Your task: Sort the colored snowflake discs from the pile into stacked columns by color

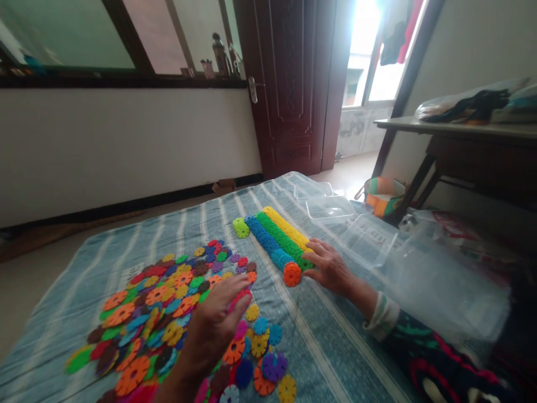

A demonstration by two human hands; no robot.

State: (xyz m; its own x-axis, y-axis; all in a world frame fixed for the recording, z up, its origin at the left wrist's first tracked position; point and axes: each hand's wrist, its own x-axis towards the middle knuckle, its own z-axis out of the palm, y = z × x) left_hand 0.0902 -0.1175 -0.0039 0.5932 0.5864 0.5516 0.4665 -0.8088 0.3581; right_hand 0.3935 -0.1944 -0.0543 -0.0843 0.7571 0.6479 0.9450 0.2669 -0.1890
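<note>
My left hand (218,313) is over a loose pile of colourful notched plastic discs (168,285), thumb and fingers apart. A pinkish-red disc (240,300) shows between them; whether they touch it is unclear. My right hand (329,267) lies with fingers spread at the near end of the stacked disc rows, hiding part of it. The yellow row (287,226) is nearest that hand, beside the green row (279,236) and the blue row (266,238). Orange discs (292,274) stand on edge at the blue row's near end. A short lime-green stack (241,228) lies left of the far end.
A striped blue sheet (310,330) covers the bed. Clear plastic containers (329,209) and a clear lid or box (371,239) lie along the right, with a large clear plastic bin (448,285) nearer me. A table (461,129) stands right; a door (289,84) is behind.
</note>
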